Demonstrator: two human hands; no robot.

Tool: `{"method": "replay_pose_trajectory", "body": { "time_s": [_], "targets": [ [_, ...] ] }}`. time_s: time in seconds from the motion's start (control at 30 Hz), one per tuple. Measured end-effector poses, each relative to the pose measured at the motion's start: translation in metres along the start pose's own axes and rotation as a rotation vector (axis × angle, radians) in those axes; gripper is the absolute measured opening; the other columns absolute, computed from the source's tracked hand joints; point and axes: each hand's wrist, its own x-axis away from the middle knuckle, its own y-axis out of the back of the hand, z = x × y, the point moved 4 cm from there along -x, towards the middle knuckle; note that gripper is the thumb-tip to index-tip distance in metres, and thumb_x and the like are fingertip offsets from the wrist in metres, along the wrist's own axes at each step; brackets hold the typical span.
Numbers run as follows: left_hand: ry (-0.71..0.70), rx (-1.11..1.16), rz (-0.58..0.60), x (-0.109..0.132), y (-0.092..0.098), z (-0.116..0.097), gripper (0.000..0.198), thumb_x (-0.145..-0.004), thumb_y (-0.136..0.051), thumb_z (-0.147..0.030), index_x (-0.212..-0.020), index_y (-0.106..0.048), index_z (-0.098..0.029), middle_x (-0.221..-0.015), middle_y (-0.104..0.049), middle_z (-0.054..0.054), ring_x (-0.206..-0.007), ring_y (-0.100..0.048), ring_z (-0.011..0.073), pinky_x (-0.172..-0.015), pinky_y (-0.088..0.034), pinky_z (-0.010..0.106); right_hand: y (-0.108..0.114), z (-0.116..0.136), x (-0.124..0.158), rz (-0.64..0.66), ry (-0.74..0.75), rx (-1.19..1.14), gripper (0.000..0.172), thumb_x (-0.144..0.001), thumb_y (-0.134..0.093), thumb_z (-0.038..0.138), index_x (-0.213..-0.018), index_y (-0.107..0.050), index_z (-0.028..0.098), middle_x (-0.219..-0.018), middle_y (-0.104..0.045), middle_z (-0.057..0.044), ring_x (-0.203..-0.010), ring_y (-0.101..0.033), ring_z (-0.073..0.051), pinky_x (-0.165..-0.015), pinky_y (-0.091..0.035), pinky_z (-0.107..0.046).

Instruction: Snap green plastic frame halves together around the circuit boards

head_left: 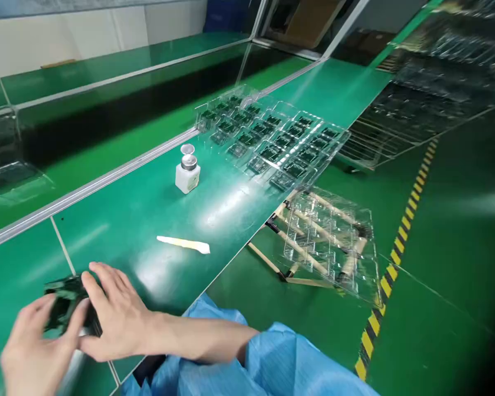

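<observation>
Both my hands hold a dark circuit module [66,302] above the green bench mat [124,247] at the lower left. My left hand [35,352] grips its near side, and my right hand [115,311] covers its right end, hiding part of it. Farther along the mat stand a white dispensing bottle [188,177] with a metal pump top and a clear plastic tray [264,140] holding rows of dark modules. A white strip [183,245] lies on the mat between my hands and the tray.
A clear empty tray [330,245] leans on a wooden frame [301,242] on the floor past the bench edge. Yellow-and-black tape [391,275] runs along the green floor. Stacked clear trays [449,71] sit at the upper right. A metal rail [86,190] edges the bench.
</observation>
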Motion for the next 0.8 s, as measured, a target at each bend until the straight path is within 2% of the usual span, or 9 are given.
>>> {"method": "replay_pose_trajectory", "body": {
  "time_s": [0.07,0.13,0.2,0.27,0.37,0.43,0.57,0.7,0.8],
  "targets": [
    [0.039,-0.12,-0.026,0.02,-0.015,-0.01,0.043,-0.085,-0.053,-0.057,-0.117,-0.06,-0.029,-0.108,-0.059,0.009,-0.099,-0.06,0.0356,-0.091,-0.049,0.058,0.004,0.001,0.019,-0.015,-0.026,-0.074,0.093,-0.08,-0.069,0.037,-0.152,-0.021,0.003,-0.144,-0.045,-0.021,-0.136,-0.043,-0.028,-0.114,-0.042,-0.04],
    [-0.005,-0.126,0.024,0.036,-0.02,-0.028,0.055,-0.084,-0.053,-0.06,-0.127,-0.056,-0.027,-0.116,-0.059,0.013,-0.106,-0.06,0.0383,-0.091,-0.05,0.058,0.013,-0.006,0.032,-0.015,-0.073,-0.103,0.086,-0.077,-0.071,0.032,-0.148,-0.03,0.004,-0.132,-0.056,-0.017,-0.122,-0.055,-0.025,-0.106,-0.05,-0.036],
    [-0.074,-0.068,0.045,0.046,-0.012,-0.044,0.064,-0.082,-0.061,-0.057,-0.138,-0.05,-0.028,-0.128,-0.057,0.014,-0.115,-0.059,0.0376,-0.096,-0.05,0.056,0.029,-0.019,0.042,-0.02,-0.114,-0.123,0.076,-0.078,-0.071,0.028,-0.143,-0.038,0.007,-0.128,-0.058,-0.016,-0.117,-0.058,-0.025,-0.101,-0.054,-0.036],
    [-0.116,-0.008,-0.014,0.05,0.005,-0.051,0.066,-0.082,-0.069,-0.046,-0.143,-0.047,-0.032,-0.133,-0.056,0.011,-0.119,-0.058,0.0331,-0.102,-0.049,0.052,0.045,-0.034,0.049,-0.005,-0.097,-0.191,0.065,-0.083,-0.064,0.024,-0.142,-0.041,0.01,-0.133,-0.054,-0.017,-0.124,-0.053,-0.028,-0.106,-0.05,-0.043],
    [-0.099,0.081,-0.131,0.048,0.028,-0.034,0.062,-0.083,-0.071,-0.03,-0.141,-0.051,-0.034,-0.135,-0.058,0.008,-0.124,-0.057,0.0285,-0.11,-0.046,0.048,0.062,-0.057,0.05,0.042,-0.043,-0.286,0.052,-0.094,-0.051,0.024,-0.144,-0.041,0.013,-0.145,-0.043,-0.018,-0.136,-0.043,-0.031,-0.115,-0.041,-0.052],
    [-0.022,0.243,-0.085,0.045,0.029,-0.011,0.06,-0.084,-0.07,-0.031,-0.141,-0.051,-0.031,-0.141,-0.056,0.009,-0.133,-0.052,0.0289,-0.116,-0.041,0.048,0.066,-0.067,0.048,0.069,-0.012,-0.249,0.052,-0.099,-0.05,0.031,-0.147,-0.038,0.017,-0.148,-0.039,-0.017,-0.138,-0.042,-0.031,-0.115,-0.042,-0.051],
    [0.102,0.697,0.006,0.036,0.002,0.02,0.06,-0.084,-0.07,-0.038,-0.14,-0.054,-0.026,-0.149,-0.051,0.011,-0.144,-0.043,0.0293,-0.124,-0.031,0.046,0.065,-0.07,0.049,0.09,-0.029,-0.195,0.066,-0.102,-0.051,0.043,-0.156,-0.02,0.021,-0.144,-0.046,-0.017,-0.134,-0.048,-0.031,-0.108,-0.049,-0.051],
    [0.112,0.837,-0.011,0.021,-0.032,0.012,0.053,-0.084,-0.067,-0.043,-0.133,-0.06,-0.025,-0.139,-0.061,0.01,-0.137,-0.052,0.0284,-0.118,-0.04,0.044,0.061,-0.067,0.049,0.092,-0.069,-0.198,0.069,-0.102,-0.051,0.043,-0.157,-0.016,0.022,-0.138,-0.052,-0.015,-0.127,-0.055,-0.029,-0.103,-0.053,-0.048],
    [0.119,0.863,-0.056,0.013,-0.046,0.003,0.031,-0.088,-0.063,-0.037,-0.116,-0.069,-0.025,-0.124,-0.071,0.007,-0.128,-0.059,0.026,-0.113,-0.044,0.044,0.059,-0.064,0.045,0.096,-0.06,-0.216,0.064,-0.102,-0.051,0.041,-0.156,-0.021,0.022,-0.138,-0.053,-0.014,-0.129,-0.054,-0.029,-0.104,-0.052,-0.048]
  ]
}}
